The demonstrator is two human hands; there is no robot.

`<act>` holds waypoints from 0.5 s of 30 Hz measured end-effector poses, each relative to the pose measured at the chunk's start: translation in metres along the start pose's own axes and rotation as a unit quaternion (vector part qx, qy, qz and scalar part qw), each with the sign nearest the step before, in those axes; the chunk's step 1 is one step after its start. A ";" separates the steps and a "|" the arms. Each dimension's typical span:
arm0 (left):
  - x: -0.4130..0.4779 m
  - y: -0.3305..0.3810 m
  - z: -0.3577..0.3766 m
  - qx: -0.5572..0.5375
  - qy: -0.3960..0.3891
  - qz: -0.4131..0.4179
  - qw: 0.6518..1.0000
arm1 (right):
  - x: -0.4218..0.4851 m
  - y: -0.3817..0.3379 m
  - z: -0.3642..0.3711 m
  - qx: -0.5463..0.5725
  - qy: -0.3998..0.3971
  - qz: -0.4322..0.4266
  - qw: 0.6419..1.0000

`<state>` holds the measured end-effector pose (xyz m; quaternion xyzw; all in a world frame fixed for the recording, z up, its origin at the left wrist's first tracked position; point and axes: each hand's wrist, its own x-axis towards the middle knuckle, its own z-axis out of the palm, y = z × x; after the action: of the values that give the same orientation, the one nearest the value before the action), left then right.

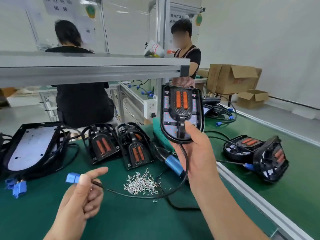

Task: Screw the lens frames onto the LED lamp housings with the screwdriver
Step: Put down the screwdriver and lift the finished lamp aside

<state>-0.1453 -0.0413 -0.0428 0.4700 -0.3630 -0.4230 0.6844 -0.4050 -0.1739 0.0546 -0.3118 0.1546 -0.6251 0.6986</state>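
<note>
left hand (83,196) pinches connector (72,177), right hand (195,151) holds housing (181,111) above mat (129,219)

The raised black plastic lamp housing (181,111) has a glossy rim, and its orange lens strips (181,99) look smooth and half-clear. The blue plastic connector (72,177) is smooth too. The green table (121,219) cover is matt, like felt or rubber. The small silver screws (140,183) are shiny metal. The grey aluminium rail (245,186) looks dull, and the brown cardboard boxes (232,78) are matt.
</note>
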 end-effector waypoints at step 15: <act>-0.003 -0.005 0.004 0.138 -0.113 0.030 0.984 | 0.028 -0.151 -0.094 0.049 0.222 -0.273 0.935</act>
<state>-0.1511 -0.0408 -0.0468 0.4979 -0.5068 -0.3989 0.5798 -0.5750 -0.2273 0.0830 -0.1603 0.1842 -0.8518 0.4634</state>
